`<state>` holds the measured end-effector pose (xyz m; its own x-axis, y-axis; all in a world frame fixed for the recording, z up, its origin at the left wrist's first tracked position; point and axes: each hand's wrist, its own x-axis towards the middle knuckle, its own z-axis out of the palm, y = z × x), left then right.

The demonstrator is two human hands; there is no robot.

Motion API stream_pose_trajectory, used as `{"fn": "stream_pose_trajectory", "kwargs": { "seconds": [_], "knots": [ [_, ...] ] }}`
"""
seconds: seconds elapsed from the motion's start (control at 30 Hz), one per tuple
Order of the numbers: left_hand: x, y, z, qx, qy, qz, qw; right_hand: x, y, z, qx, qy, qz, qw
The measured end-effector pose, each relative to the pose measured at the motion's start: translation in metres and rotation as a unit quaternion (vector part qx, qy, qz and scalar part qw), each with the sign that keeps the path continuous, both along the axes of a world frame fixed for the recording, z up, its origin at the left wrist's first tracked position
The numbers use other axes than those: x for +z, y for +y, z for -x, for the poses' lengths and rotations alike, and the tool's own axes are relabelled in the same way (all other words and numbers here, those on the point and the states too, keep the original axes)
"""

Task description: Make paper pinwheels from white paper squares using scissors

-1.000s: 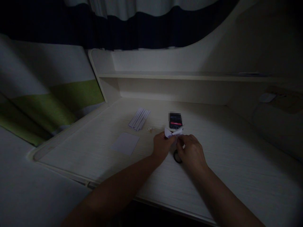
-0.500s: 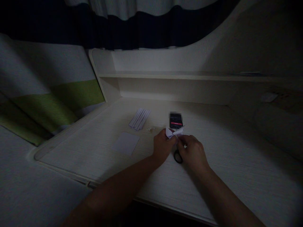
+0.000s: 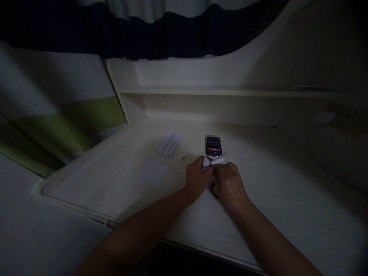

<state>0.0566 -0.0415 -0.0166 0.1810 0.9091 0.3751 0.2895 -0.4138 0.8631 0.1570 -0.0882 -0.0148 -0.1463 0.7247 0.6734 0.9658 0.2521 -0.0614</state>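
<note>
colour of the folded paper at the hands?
The folded paper looks white with a faint lilac cast in dim light; head view.

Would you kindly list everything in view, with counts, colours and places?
Desk: 1, whitish, centre
Shelf: 1, whitish, above desk's back
Flat item: 1, pale, shelf's right
Curtain: count unclear; blue, white, green; left and behind
Folded strips: several, white, desk's left
Paper sheet: 1, white, nearer than strips
Small bits: several, whitish, right of strips
Folded paper: 1, white, held centrally
Phone: 1, dark, just beyond folded paper
Rounded object: 1, black, partly hidden, nearer
Plug-like object: 1, pale, far right
Left hand: 1, bare, gripping folded paper
Right hand: 1, bare, fingers at folded paper
</note>
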Motion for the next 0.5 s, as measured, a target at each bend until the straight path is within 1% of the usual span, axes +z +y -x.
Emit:
{"fn": "stream_pose_trajectory", "kwargs": {
  "seconds": [0.07,0.17,0.23,0.3,0.37,0.4,0.5],
  "knots": [
    [0.0012,-0.0008,0.0001,-0.002,0.002,0.0,1.0,-0.0008,0.0004,0.0,0.002,0.019,-0.006,1.0],
    [0.0024,-0.0022,0.0004,-0.004,0.01,0.001,1.0,0.0001,0.0003,0.0002,0.005,0.089,-0.004,0.996],
    [0.0026,-0.0029,0.0008,-0.004,0.021,-0.005,1.0,0.0013,-0.0002,0.0006,-0.001,0.148,0.016,0.989],
    [0.0025,-0.0033,0.0011,-0.006,0.031,-0.014,0.999,0.0021,-0.0008,0.0009,-0.011,0.214,0.049,0.976],
    [0.0026,-0.0036,0.0013,-0.005,0.038,-0.022,0.999,0.002,-0.0008,0.0009,-0.015,0.289,0.088,0.953],
    [0.0027,-0.0039,0.0014,-0.003,0.041,-0.023,0.999,0.0016,-0.0005,0.0007,-0.012,0.33,0.109,0.938],
    [0.0031,-0.0049,0.0018,-0.002,0.045,-0.021,0.999,-0.0011,0.0016,-0.0001,0.007,0.45,0.149,0.881]
  ]
}}
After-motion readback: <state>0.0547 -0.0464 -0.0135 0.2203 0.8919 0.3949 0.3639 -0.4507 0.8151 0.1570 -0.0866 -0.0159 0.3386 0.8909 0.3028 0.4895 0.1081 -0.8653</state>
